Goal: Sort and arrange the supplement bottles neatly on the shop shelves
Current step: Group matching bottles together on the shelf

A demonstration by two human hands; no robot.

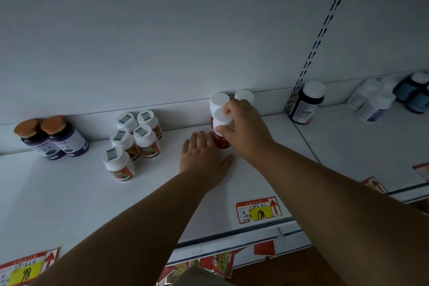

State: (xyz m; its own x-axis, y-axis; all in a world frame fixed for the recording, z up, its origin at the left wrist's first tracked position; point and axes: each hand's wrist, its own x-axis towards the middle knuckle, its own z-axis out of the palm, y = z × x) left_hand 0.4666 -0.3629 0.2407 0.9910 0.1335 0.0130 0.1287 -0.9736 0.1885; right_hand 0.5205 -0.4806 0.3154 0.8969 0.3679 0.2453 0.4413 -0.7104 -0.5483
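Note:
A red bottle with a white cap (pixel 222 121) stands on the white shelf (pixel 69 193) near the back wall. My right hand (pixel 243 127) grips it around the cap. Two more white-capped bottles, one (pixel 218 100) behind it and one (pixel 244 95) at the back right, stand close by. My left hand (pixel 204 158) lies flat on the shelf, fingers apart, its fingertips touching the base of the red bottle. Left of it stand several white-capped bottles with orange labels (pixel 134 139) in a loose cluster. Two purple bottles with orange caps (pixel 53 137) stand at the far left.
A dark bottle with a white cap (pixel 306 102) stands by the slotted upright (pixel 318 46). On the right shelf section are white bottles (pixel 373 100) and blue bottles (pixel 415 93). Price tags (pixel 257 210) lie along the shelf's front edge.

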